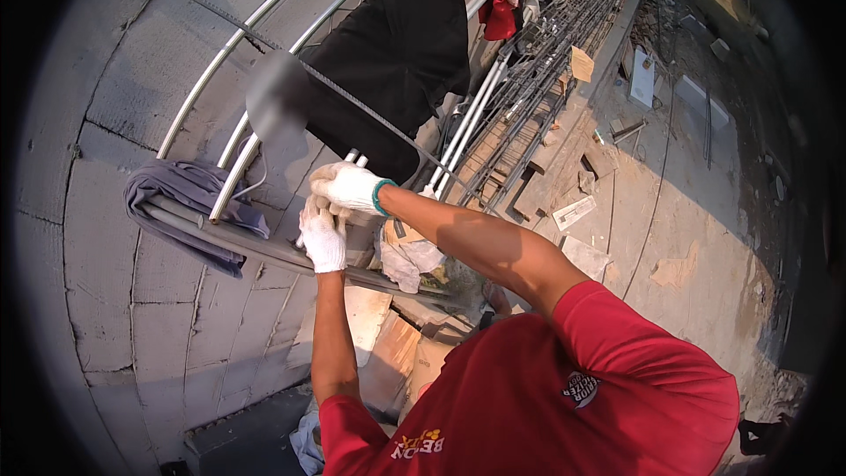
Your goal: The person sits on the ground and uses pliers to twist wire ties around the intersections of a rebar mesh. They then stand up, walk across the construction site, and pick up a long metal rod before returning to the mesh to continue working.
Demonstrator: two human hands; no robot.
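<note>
My left hand (322,238), in a white work glove, is raised in front of the block wall with its fingers bent. My right hand (347,187) wears a white glove with a teal cuff; it meets the left one from above, fingers curled. Whatever lies between the gloves is hidden. Two short pale tube ends (356,157) show just beyond the right hand; I cannot tell whether it grips them. A black cloth (388,48) hangs past the hands, and a thin ribbed steel rod (352,99) slants across it.
Pale curved pipes (198,92) lean by the wall, left of the black cloth. A grey garment (181,189) drapes over a horizontal pipe (264,251). Bundled steel bars (529,115) stretch to the far right. Boards and scraps (575,211) litter the ground.
</note>
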